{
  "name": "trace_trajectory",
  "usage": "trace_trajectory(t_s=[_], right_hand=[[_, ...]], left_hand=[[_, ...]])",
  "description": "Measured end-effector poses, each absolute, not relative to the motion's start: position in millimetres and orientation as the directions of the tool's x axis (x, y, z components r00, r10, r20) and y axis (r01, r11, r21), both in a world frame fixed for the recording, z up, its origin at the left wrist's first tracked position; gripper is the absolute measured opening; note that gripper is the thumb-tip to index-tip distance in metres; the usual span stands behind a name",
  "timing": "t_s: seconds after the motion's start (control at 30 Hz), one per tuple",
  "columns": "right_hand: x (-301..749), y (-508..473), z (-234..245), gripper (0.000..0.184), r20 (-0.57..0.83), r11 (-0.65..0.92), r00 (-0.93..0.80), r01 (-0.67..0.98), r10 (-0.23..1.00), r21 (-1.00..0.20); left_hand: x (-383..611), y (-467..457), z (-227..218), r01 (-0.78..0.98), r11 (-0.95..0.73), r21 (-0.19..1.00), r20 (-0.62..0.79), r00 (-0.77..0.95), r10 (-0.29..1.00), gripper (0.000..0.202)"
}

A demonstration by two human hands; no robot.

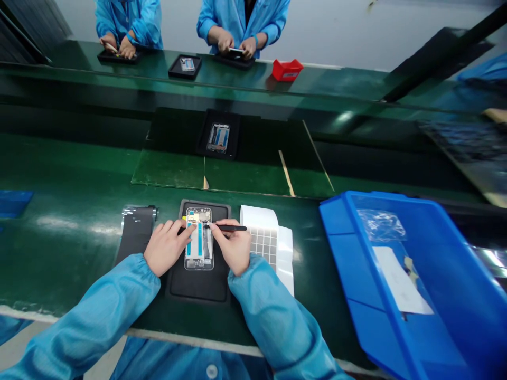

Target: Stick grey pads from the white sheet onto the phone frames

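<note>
One black tool (236, 228), five trays (198, 287)

A red box (287, 70) stands beyond the blue crate (350, 274).

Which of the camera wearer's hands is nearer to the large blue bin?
Right. The right hand, with a black tool, is at the side of the opened phone facing the blue bin; the left hand is on the opposite side, farther away.

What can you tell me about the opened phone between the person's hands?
The opened phone is a slim rectangle with a pale, shiny rim. Inside show blue strips on a whitish panel and metallic-looking parts at both ends. It lies flat on a black tray. The left hand touches it; the right hand holds a black pen-like tool over its right side.
</note>
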State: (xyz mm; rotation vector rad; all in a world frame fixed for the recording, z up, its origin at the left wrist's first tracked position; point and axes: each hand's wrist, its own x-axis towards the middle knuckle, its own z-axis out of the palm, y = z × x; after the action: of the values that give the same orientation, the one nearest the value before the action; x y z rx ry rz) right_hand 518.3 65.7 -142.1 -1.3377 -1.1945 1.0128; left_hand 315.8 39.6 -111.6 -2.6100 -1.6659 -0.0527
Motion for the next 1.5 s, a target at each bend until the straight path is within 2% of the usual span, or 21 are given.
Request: trace_trajectory(t_s=[0.1,0.37,0.57,0.77,0.9,1.0,1.07,1.17,1.27,1.43,1.5], right_hand=[[518,66,-142,0.024,0.044,0.027,0.151,0.117,0.988,-0.993],[519,67,-146,0.025,0.056,0.033,0.160,0.145,0.986,-0.989],[519,67,-146,0.023,0.049,0.029,0.160,0.121,0.986,-0.992],[520,67,-149,0.025,0.027,0.009,0.153,0.117,0.988,-0.993],[519,68,-148,0.027,0.025,0.009,0.151,0.104,0.988,-0.995],[520,68,-149,0.027,0.041,0.026,0.170,0.091,0.985,-0.995],[521,67,-149,0.026,0.062,0.047,0.220,0.073,0.974,-0.996],[525,67,-151,0.026,0.091,0.084,0.331,0.035,0.939,-0.996],[527,68,-155,0.028,0.073,0.090,0.397,-0.024,0.915,-0.996],[527,71,-163,0.032,0.059,0.105,0.411,-0.091,0.910,-0.990],[526,70,-164,0.032,0.071,0.127,0.403,-0.113,0.912,-0.985]], left_hand=[[317,40,-110,0.903,-0.427,-0.039,0.031,0.428,0.903,0.043],[317,44,-111,0.890,-0.452,-0.052,-0.009,0.453,0.892,0.043],[319,45,-111,0.898,-0.439,-0.007,-0.043,0.438,0.898,0.046],[318,36,-118,0.916,-0.402,0.014,0.023,0.401,0.916,0.040],[321,30,-127,0.929,-0.364,0.071,0.097,0.356,0.929,0.033],[322,27,-131,0.933,-0.318,0.166,0.164,0.291,0.942,0.024],[322,24,-132,0.945,-0.207,0.252,0.179,0.165,0.970,0.026],[322,15,-130,0.953,0.014,0.303,0.068,-0.037,0.997,0.043],[324,6,-129,0.927,0.090,0.365,-0.060,-0.073,0.996,0.042],[328,6,-128,0.680,0.165,0.714,-0.101,-0.133,0.986,0.053],[321,11,-121,0.565,0.195,0.802,-0.139,-0.141,0.980,0.058]])
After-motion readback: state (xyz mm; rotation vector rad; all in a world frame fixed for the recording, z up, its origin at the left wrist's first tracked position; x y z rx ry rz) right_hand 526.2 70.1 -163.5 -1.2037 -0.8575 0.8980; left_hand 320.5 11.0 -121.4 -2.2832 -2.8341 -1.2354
